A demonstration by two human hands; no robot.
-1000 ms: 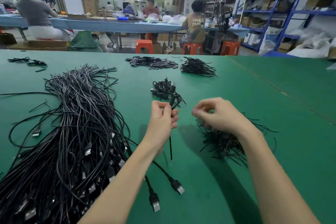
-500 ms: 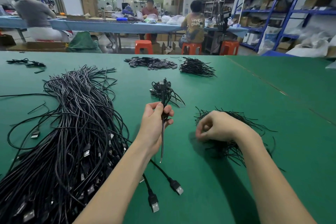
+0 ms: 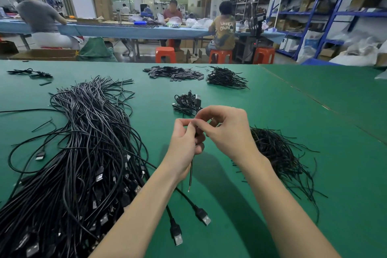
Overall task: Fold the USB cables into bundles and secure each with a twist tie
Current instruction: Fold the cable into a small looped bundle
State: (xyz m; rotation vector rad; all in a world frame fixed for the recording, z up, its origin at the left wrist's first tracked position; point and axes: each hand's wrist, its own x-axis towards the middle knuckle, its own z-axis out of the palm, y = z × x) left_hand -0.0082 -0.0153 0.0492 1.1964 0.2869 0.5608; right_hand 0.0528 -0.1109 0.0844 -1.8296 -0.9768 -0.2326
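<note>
Black folded cable [image 3: 191,165] clenched in left hand [image 3: 184,144], right hand [image 3: 225,130] back from tie pile [image 3: 278,153], fingers [image 3: 199,126] pinching at bundle top, tying likely begun.

Folded cable [image 3: 191,170] mostly hidden inside left hand [image 3: 185,144]; only a thin tail shows below the palm. Right hand [image 3: 225,130] fingertips meet the left's above it; whether a twist tie sits between them is too small to tell. Loose cable pile [image 3: 69,153] runs off the left and bottom edges. Twist tie heap [image 3: 278,153] partly covered by the right wrist. Finished bundles [image 3: 186,102] partly behind the right hand. Far pile of small dark pieces [image 3: 173,73] too small to identify.
</note>
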